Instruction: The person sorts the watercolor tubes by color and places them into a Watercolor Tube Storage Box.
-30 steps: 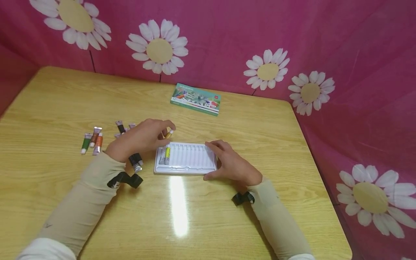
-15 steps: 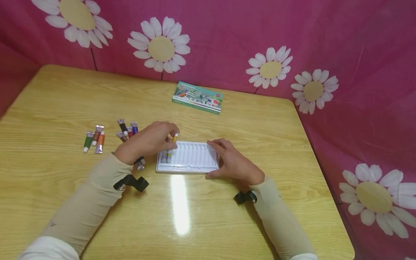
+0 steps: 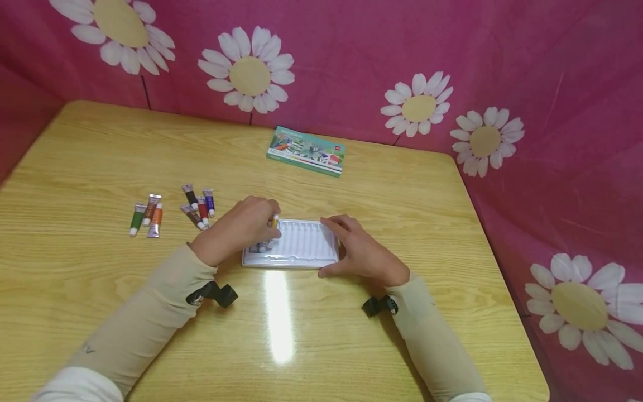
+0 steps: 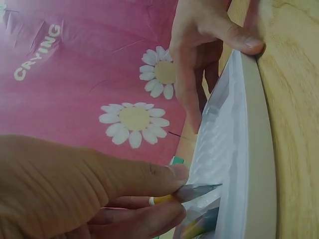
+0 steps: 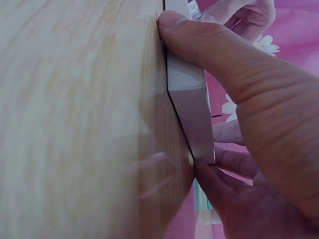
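My left hand [image 3: 246,226] pinches a paint tube [image 4: 199,191] with a yellow-orange body and white cap, low over the left part of a white slotted tray [image 3: 306,240]. In the left wrist view the tube's silver crimped end sticks out past the thumb, into the tray. Beside it in the tray lie tubes at the left end, largely covered by the hand in the head view. My right hand [image 3: 359,251] grips the tray's right end, thumb [image 5: 189,37] on the near side and fingers at the far side.
Left of the tray, paint tubes lie on the wooden table [image 3: 321,329] in two groups: green [image 3: 137,219], brown and orange ones, then several including a blue tube [image 3: 209,201]. A green printed box [image 3: 305,152] lies near the back edge.
My left hand has moved right and down with the yellow-orange tube, from beyond the tray's far left corner to over its slots. The right hand keeps its hold on the tray.
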A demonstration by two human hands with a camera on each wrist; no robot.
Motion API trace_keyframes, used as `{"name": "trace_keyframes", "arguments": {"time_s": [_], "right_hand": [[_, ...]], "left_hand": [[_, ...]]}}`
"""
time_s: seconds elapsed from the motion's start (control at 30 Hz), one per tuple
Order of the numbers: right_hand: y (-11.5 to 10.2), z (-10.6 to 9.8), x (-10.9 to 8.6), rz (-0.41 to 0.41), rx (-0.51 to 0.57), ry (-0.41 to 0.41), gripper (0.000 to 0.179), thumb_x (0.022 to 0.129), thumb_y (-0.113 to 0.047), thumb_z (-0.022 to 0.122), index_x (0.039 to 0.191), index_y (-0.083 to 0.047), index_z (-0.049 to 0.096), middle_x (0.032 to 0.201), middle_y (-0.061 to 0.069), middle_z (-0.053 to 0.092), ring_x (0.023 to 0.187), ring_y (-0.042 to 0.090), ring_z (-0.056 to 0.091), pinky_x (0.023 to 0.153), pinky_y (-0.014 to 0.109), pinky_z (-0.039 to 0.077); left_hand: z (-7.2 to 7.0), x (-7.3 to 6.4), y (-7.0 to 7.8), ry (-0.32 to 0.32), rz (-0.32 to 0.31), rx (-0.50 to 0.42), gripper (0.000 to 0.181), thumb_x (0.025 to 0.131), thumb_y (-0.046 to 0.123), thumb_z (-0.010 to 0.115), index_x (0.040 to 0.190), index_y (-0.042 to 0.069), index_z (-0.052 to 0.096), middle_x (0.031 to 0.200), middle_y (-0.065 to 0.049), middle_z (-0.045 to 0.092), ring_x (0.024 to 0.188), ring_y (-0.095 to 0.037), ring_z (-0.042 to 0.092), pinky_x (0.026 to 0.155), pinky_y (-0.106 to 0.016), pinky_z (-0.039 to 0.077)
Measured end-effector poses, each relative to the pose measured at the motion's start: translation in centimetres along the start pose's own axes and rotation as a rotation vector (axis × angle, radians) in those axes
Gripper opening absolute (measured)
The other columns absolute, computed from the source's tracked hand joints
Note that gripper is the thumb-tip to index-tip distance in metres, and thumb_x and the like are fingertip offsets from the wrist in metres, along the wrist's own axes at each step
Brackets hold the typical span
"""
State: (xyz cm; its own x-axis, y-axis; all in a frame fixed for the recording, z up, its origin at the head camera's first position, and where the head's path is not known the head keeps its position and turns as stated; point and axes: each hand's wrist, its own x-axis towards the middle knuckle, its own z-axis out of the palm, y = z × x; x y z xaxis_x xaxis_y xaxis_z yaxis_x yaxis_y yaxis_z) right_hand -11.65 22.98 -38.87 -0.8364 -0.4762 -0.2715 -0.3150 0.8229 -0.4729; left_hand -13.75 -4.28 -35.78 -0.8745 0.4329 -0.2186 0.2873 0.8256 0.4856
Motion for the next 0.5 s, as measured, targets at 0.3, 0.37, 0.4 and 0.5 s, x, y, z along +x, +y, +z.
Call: {"name": "trace_keyframes", "arguments": {"time_s": [0.3,0.37,0.4,0.5], "right_hand": [[0.24,0.12,0.0,-0.023,-0.014,0.009,0.111,0.073,-0.056,0.089,0.163,-0.023,0.032,0.162,0.002,0.034,0.141,0.024,0.041,0.118,0.043,0.045],[0.25,0.11,0.02,-0.029,-0.018,0.011,0.112,0.073,-0.055,0.089,0.163,-0.022,0.032,0.162,0.002,0.034,0.141,0.024,0.041,0.118,0.043,0.045],[0.24,0.11,0.02,-0.028,-0.019,0.011,0.112,0.073,-0.056,0.089,0.163,-0.022,0.032,0.162,0.002,0.034,0.141,0.024,0.041,0.118,0.043,0.045],[0.21,0.12,0.07,-0.029,-0.02,0.011,0.111,0.073,-0.056,0.09,0.163,-0.023,0.032,0.162,0.002,0.034,0.141,0.024,0.042,0.118,0.043,0.046]], "left_hand": [[0.25,-0.24,0.44,-0.03,0.0,0.026,0.035,0.092,0.017,0.078,0.121,-0.002,0.069,0.103,-0.014,0.072,0.085,-0.021,0.061,0.075,-0.03,0.052],[0.28,-0.31,0.55,-0.024,0.003,0.044,0.033,0.093,0.017,0.078,0.118,-0.003,0.07,0.1,-0.013,0.071,0.083,-0.021,0.06,0.071,-0.028,0.051],[0.27,-0.34,0.58,-0.021,0.005,0.051,0.031,0.093,0.017,0.077,0.116,-0.003,0.07,0.1,-0.013,0.071,0.083,-0.021,0.059,0.07,-0.028,0.05],[0.25,-0.43,0.53,-0.018,-0.004,0.058,0.03,0.094,0.017,0.077,0.115,-0.003,0.07,0.1,-0.013,0.071,0.082,-0.02,0.06,0.069,-0.028,0.05]]}}
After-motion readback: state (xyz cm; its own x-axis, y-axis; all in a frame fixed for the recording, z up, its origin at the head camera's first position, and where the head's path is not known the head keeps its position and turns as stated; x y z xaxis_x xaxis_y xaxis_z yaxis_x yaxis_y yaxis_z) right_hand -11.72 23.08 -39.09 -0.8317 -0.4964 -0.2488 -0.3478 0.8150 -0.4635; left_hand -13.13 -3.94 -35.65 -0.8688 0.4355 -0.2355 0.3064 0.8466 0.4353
